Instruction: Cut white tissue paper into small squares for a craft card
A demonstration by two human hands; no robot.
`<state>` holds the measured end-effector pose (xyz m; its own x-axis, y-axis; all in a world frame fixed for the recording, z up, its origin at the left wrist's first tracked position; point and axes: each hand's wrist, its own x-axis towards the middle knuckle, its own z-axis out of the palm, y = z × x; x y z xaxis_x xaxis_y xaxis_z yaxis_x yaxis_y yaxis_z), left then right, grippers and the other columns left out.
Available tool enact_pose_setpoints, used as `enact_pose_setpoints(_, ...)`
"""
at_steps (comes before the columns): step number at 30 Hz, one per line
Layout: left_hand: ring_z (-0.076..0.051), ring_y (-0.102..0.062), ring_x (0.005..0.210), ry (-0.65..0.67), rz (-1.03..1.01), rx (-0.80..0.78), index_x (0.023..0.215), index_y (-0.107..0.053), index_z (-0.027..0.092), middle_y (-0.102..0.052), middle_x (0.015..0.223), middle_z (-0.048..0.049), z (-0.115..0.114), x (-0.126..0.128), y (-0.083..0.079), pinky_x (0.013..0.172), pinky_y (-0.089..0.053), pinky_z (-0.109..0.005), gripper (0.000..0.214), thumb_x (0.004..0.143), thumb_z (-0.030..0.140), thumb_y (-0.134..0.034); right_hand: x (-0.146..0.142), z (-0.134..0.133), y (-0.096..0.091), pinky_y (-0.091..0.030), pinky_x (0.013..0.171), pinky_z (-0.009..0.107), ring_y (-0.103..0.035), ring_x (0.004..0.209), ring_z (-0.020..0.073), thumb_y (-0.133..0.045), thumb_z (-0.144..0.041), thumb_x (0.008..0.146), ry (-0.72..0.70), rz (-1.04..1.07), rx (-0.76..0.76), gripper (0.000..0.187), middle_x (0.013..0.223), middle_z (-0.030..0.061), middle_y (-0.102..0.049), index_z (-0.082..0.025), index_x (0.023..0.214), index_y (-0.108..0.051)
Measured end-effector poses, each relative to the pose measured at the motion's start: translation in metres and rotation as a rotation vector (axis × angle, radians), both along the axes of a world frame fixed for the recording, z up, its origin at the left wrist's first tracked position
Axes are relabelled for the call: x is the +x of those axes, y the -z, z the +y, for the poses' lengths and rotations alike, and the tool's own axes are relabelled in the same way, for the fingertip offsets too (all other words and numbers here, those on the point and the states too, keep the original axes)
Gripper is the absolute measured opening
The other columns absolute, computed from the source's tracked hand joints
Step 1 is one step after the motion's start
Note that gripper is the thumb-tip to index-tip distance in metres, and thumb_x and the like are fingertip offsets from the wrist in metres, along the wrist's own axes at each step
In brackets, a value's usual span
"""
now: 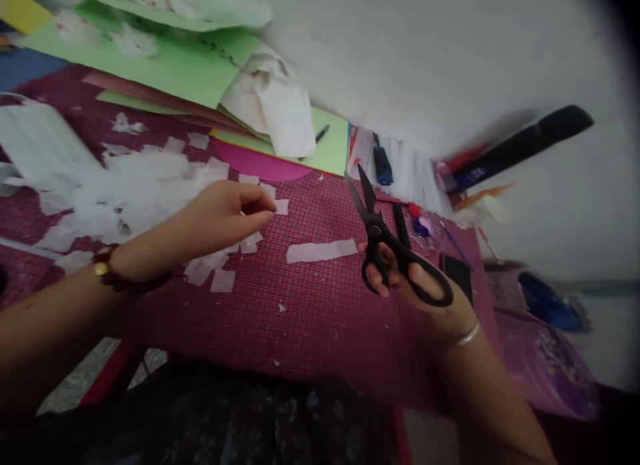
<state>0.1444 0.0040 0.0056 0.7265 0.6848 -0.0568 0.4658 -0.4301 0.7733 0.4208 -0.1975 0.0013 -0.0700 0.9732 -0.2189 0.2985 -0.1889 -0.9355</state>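
A pair of black-handled scissors (375, 230) is in my right hand (393, 268), its fingers through the handle loops. The blades stand apart and point up and away. Left of the scissors, a white paper strip (321, 251) lies flat on the checked tablecloth, its right end close to my right fingertips. My left hand (235, 208) hovers over cut paper, thumb and forefinger loosely curved with a small gap between them. Just past those fingertips is a small paper square (281, 206). Cut white pieces (150, 185) lie heaped under and behind my left forearm.
Green paper sheets (165, 68) and a crumpled white cloth or tissue (285, 108) lie at the back. A blue-black cutter (383, 164) rests on white strips by the wall. Dark phone-like object (457, 277) lies at right, near a purple container (545, 365).
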Motion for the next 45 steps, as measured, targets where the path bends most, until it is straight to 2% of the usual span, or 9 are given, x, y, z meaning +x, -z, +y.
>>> enact_pose_setpoints(3,-0.016,-0.058,0.071,0.210,0.054,0.025,0.084,-0.069,0.017,-0.068,0.077,-0.0030,-0.008,0.043,0.013,0.067,-0.041,-0.028,0.019,0.082,0.032,-0.056,0.005,-0.013,0.004,-0.043,0.067,0.037,-0.048,0.068,0.0195,-0.048,-0.063,0.092,0.057,0.172,0.049,0.053,0.082,0.0032,-0.055,-0.027,0.131,-0.056)
enact_pose_setpoints(8,-0.024,-0.058,0.084,0.341,0.144,0.228,0.093,-0.067,0.015,-0.066,0.092,-0.0100,-0.021,0.096,0.038,0.077,-0.041,-0.034,0.025,0.078,0.035,-0.062,0.012,-0.017,0.007,-0.044,0.066,0.032,-0.052,0.072,0.0167,-0.057,-0.056,0.092,0.050,0.256,0.090,0.048,0.089,0.0039,-0.059,-0.021,0.125,-0.059)
enact_pose_setpoints(13,-0.022,-0.052,0.079,0.400,0.202,0.279,0.089,-0.060,0.018,-0.059,0.087,-0.0075,-0.023,0.124,0.051,0.068,-0.036,-0.033,0.022,0.073,0.032,-0.063,0.018,-0.016,0.008,-0.046,0.066,0.031,-0.054,0.071,0.0144,-0.058,-0.058,0.092,0.043,0.262,0.119,0.049,0.086,0.0023,-0.060,-0.018,0.119,-0.060)
enact_pose_setpoints(18,-0.018,-0.046,0.068,0.500,0.204,0.153,0.060,-0.051,0.021,-0.052,0.067,-0.0022,-0.024,0.138,0.047,0.063,-0.033,-0.031,0.012,0.067,0.022,-0.061,0.020,-0.017,0.012,-0.047,0.068,0.030,-0.056,0.071,0.0142,-0.057,-0.055,0.093,0.097,0.261,0.139,0.049,0.085,0.0021,-0.060,-0.017,0.123,-0.060)
enact_pose_setpoints(22,-0.014,-0.047,0.059,0.297,0.092,-0.183,0.064,-0.053,0.021,-0.053,0.065,-0.0002,-0.028,0.116,0.032,0.056,-0.033,-0.028,0.012,0.070,0.026,-0.062,0.016,-0.022,0.014,-0.050,0.074,0.032,-0.059,0.080,0.0168,-0.061,-0.055,0.092,0.135,0.261,0.177,0.055,0.095,0.0045,-0.062,-0.021,0.134,-0.053)
enact_pose_setpoints(27,-0.011,-0.051,0.059,-0.095,-0.255,-0.575,0.080,-0.052,0.021,-0.057,0.073,0.0010,-0.025,0.048,0.007,0.055,-0.042,-0.025,0.021,0.070,0.030,-0.069,0.006,-0.023,0.012,-0.049,0.098,0.042,-0.062,0.106,0.0256,-0.064,-0.060,0.087,0.089,0.193,0.146,0.067,0.116,0.0096,-0.064,-0.026,0.143,-0.047)
enact_pose_setpoints(31,-0.012,-0.055,0.063,-0.228,-0.355,-0.598,0.082,-0.058,0.019,-0.062,0.076,-0.0011,-0.020,-0.001,-0.010,0.060,-0.047,-0.026,0.021,0.071,0.029,-0.072,-0.011,0.005,0.007,-0.053,0.088,0.039,-0.063,0.097,0.0238,-0.070,-0.054,0.085,-0.058,0.036,0.076,0.069,0.110,0.0094,-0.064,-0.025,0.144,-0.047)
enact_pose_setpoints(34,-0.011,-0.054,0.059,-0.287,-0.373,-0.605,0.076,-0.059,0.019,-0.061,0.070,-0.0002,-0.015,-0.025,-0.015,0.056,-0.044,-0.024,0.020,0.073,0.033,-0.072,-0.031,0.035,0.001,-0.053,0.089,0.041,-0.064,0.098,0.0241,-0.075,-0.048,0.081,-0.202,-0.026,0.079,0.071,0.123,0.0116,-0.063,-0.025,0.144,-0.050)
enact_pose_setpoints(45,-0.010,-0.048,0.054,-0.378,-0.418,-0.645,0.068,-0.061,0.019,-0.058,0.063,0.0003,0.001,-0.052,-0.004,0.051,-0.037,-0.023,0.018,0.072,0.034,-0.071,-0.085,0.102,-0.011,-0.051,0.092,0.039,-0.063,0.103,0.0240,-0.078,-0.041,0.076,-0.314,0.005,-0.004,0.065,0.121,0.0086,-0.067,-0.022,0.135,-0.059)
